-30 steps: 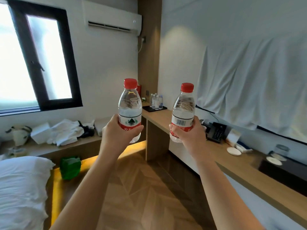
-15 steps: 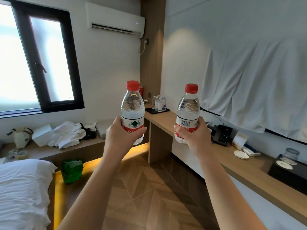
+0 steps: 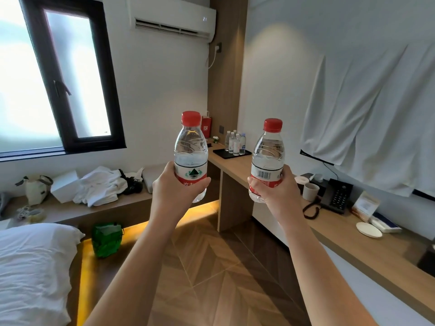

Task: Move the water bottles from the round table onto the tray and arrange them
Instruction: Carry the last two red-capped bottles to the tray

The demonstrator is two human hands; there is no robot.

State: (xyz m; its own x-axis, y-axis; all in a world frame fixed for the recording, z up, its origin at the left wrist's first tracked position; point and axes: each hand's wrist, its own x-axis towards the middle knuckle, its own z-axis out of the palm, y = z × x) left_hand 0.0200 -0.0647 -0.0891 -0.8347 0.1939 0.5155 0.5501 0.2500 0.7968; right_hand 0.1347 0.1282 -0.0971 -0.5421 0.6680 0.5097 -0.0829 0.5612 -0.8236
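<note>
My left hand [image 3: 175, 191] grips the lower half of a clear water bottle [image 3: 191, 147] with a red cap, held upright in front of me. My right hand [image 3: 276, 191] holds a second red-capped water bottle [image 3: 268, 156] upright, barcode facing me. Far ahead, at the end of the wooden desk, a black tray [image 3: 222, 152] carries several small water bottles [image 3: 235, 143] standing together at its right side. No round table is in view.
A long wooden desk [image 3: 341, 231] runs along the right wall with a cup [image 3: 310, 192], a black phone [image 3: 336, 195] and a white coaster [image 3: 368, 229]. A bench with white towels [image 3: 101, 187] lies under the window. A bed [image 3: 30, 267] and a green bag [image 3: 107, 238] are on the left.
The whole view has drawn closer to the desk and tray. Both hands still hold their bottles upright, now a little further apart.
</note>
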